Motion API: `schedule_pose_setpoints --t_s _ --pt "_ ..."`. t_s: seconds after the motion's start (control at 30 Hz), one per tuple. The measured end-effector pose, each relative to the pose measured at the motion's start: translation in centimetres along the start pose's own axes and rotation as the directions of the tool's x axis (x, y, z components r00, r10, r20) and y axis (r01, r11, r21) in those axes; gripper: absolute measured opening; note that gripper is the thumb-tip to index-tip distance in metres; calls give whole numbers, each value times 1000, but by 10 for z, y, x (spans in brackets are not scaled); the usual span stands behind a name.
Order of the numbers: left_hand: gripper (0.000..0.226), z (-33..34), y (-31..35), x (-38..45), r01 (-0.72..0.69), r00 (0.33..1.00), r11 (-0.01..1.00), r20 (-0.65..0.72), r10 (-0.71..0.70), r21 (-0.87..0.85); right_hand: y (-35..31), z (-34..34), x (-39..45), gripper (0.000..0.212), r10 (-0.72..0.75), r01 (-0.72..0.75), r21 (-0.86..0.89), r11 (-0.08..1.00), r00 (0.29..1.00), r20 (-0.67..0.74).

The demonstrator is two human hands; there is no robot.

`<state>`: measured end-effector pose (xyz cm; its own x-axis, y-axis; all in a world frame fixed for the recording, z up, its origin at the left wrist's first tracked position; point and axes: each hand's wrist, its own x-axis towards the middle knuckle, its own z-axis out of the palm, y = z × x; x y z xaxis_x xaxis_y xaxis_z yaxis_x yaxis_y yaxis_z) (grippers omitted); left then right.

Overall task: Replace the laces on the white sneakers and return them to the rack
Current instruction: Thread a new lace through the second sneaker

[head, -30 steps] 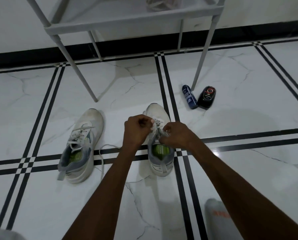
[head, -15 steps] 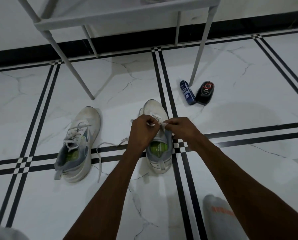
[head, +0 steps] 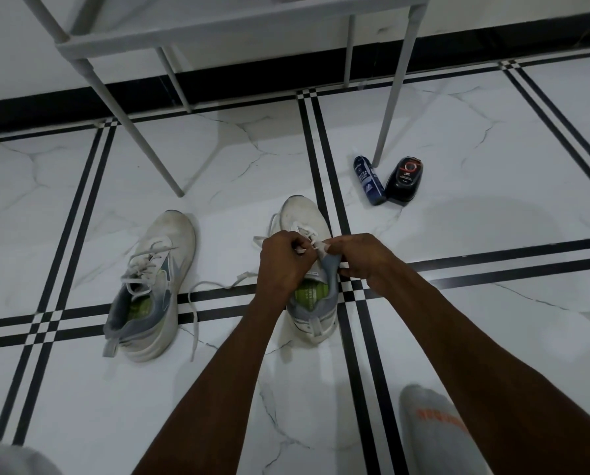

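Observation:
Two white sneakers with green insoles stand on the tiled floor, toes pointing away from me. The right sneaker (head: 304,214) is under my hands. My left hand (head: 283,260) and my right hand (head: 364,257) are both closed on its white lace (head: 309,246) over the tongue. One loose end of that lace trails left across the floor. The left sneaker (head: 156,279) stands apart with its laces in place, one end lying loose beside it. The grey rack (head: 218,32) stands just beyond both shoes.
A blue spray can (head: 369,181) and a black polish container (head: 404,180) lie beside the rack's right front leg (head: 394,94). My socked foot (head: 434,426) rests at the bottom right. A black skirting runs along the wall behind.
Both hands have shifted from over the shoe's tongue towards its toe, still pinching the lace. The view has tilted slightly downward.

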<state>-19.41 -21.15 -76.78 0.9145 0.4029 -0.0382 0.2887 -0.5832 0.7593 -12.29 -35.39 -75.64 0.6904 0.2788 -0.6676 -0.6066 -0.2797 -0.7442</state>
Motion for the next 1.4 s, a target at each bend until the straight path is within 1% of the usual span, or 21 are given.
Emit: schedule_pose_setpoints --t_s 0.1,0.3,0.5,0.63,0.73,0.77,0.8,0.83,0.87,0.9,0.93,0.97,1.0,1.07,1.1,1.13,1.23,1.3,1.33,1.37,1.4 --pt "5 1 1 0 -1 1000 1000 -3 1 -7 -3 -1 -4 17 47 -48 52 998 999 6" --pt "11 5 -7 -5 -11 994 999 -108 7 -35 -5 -6 -7 26 23 -22 -8 1000 993 114" --pt "20 7 9 -22 22 961 995 -273 -46 -92 3 5 -2 12 -141 145 -104 984 989 38" --pt "39 8 15 -36 52 981 998 -190 -44 35 -1 10 2 13 -237 237 -243 940 971 33" --pt "31 6 11 -37 71 985 991 -168 -51 111 -5 -5 5 12 -190 209 -229 951 976 103" --pt "27 4 10 -38 83 982 991 -176 -63 108 -9 -16 6 12 -193 198 -127 972 980 53" --pt "25 4 11 -38 90 981 990 -181 -71 104 -13 -28 7 11 -217 218 10 976 972 -94" --pt "24 4 11 -39 91 980 991 -184 -72 101 -17 -43 8 10 -227 281 131 951 920 -320" --pt "24 4 12 -39 87 980 991 -188 -66 104 -21 -55 8 10 -231 370 165 914 811 -538" --pt "25 4 10 -40 81 980 991 -191 -59 106 -21 -63 9 10 -266 431 89 898 694 -669" --pt "25 4 9 -39 71 981 992 -189 -51 102 -22 -64 9 10 -356 466 -33 884 627 -693" --pt "25 4 7 -39 61 982 994 -183 -44 88 -20 -59 9 12 -480 498 -160 852 625 -616" --pt "26 5 5 -37 53 983 996 -180 -39 72 -16 -48 7 18 -587 525 -268 808 672 -452" --pt "29 7 4 -36 40 981 998 -189 -30 47 -6 -19 3 28 -669 571 -462 679 740 -68" --pt "32 8 3 -35 38 981 999 -191 -30 39 0 -5 1 25 -689 610 -542 577 720 77" --pt "36 8 2 -34 34 981 999 -193 -27 34 4 7 1 20 -694 632 -596 496 701 165" --pt "39 9 -4 -34 28 981 999 -195 -20 39 11 18 9 18 -666 563 -721 404 721 191" --pt "37 8 -5 -34 31 982 999 -188 -26 26 10 15 10 16 -729 519 -778 355 674 117" --pt "36 7 -5 -34 34 982 999 -188 -31 13 4 8 9 15 -794 509 -755 414 607 -26" --pt "34 7 -3 -35 38 981 999 -189 -36 6 -4 -4 7 14 -818 491 -688 534 504 -275" --pt "32 5 -3 -35 43 980 999 -193 -40 9 -15 -16 1 14 -746 469 -580 666 412 -523"
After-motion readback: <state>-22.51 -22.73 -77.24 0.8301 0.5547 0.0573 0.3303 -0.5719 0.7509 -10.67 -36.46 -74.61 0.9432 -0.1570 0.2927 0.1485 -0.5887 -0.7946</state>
